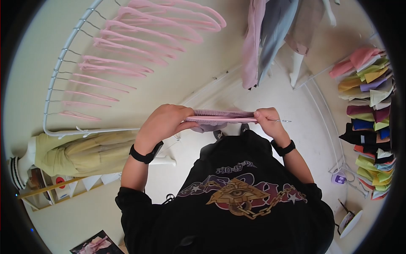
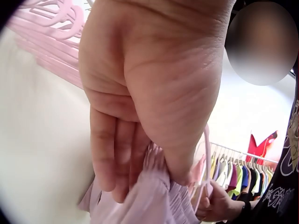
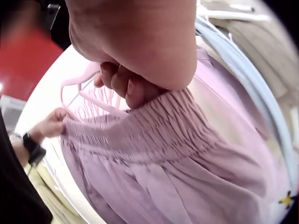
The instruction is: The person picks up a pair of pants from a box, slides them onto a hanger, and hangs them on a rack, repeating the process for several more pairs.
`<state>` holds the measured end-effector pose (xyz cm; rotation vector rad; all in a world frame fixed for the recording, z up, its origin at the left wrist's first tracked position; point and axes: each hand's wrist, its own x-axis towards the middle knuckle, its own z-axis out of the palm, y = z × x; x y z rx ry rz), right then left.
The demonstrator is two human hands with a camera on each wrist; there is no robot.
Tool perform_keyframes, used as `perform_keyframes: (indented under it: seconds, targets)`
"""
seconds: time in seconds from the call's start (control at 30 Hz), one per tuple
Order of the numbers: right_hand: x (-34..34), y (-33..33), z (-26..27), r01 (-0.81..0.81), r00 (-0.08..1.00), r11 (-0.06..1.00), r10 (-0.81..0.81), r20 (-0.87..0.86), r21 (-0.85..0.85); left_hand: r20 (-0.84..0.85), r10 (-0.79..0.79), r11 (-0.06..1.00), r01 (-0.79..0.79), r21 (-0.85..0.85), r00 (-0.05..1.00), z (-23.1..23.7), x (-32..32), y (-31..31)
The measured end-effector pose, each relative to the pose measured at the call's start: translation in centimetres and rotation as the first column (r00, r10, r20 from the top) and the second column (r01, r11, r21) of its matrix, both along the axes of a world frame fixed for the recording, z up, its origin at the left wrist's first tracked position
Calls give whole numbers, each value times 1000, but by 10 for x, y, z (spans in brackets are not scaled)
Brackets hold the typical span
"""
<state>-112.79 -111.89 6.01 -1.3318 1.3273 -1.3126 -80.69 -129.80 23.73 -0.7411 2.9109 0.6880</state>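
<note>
A lilac garment with a gathered elastic waistband (image 3: 159, 126) stretches sideways between both hands, in front of the person's body. Within its waist opening lies a pink hanger (image 1: 226, 120), whose metal hook sticks out past the right hand. At one end of the waistband the left hand (image 1: 163, 122) pinches the cloth between thumb and fingers, seen close up in the left wrist view. The right hand (image 1: 268, 122) grips the other end, fingers curled over the hanger and the waistband's edge. The lower part of the garment hangs down, cut off by the right wrist view's edge.
Several pink hangers (image 1: 131, 42) hang from a white rail (image 1: 54, 72) on the left. A mannequin in a yellow-green dress (image 1: 84, 154) is below it. Long lilac and blue garments (image 1: 275, 34) hang ahead; a rack of colourful clothes (image 1: 372, 97) lines the right.
</note>
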Motion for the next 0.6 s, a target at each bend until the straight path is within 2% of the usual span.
perform_keyframes:
  seconds: [0.03, 0.17, 0.27, 0.33, 0.37, 0.43, 0.5, 0.6]
  targets:
    - [-2, 0, -1, 21, 999, 999, -20, -25, 26, 0, -38, 999, 38, -18, 999, 0, 3, -1]
    - [-6, 4, -9, 28, 992, 994, -15, -123, 105, 3, -1, 1000, 1, -24, 1000, 5, 18, -6]
    - [15, -6, 14, -31, 984, 999, 35, -174, 22, -27, -40, 999, 41, 34, 999, 4, 10, 2]
    - [32, -23, 25, -80, 943, 993, 46, -329, -91, -40, -120, 991, 118, -58, 992, 2, -7, 5]
    - [37, -30, 28, -79, 943, 993, 46, -331, -89, -42, -121, 991, 119, -56, 992, 0, -13, 5]
    - [43, -43, 35, -35, 945, 995, 2, -326, -95, -39, -147, 973, 138, -183, 988, -3, -22, 2]
    - [41, -49, 50, -7, 941, 998, -17, -339, -70, -56, -149, 973, 137, -185, 987, -1, -26, 1]
    - [38, -55, 67, -46, 870, 994, -8, -493, -98, -61, -167, 974, 155, -166, 984, -5, -30, 3]
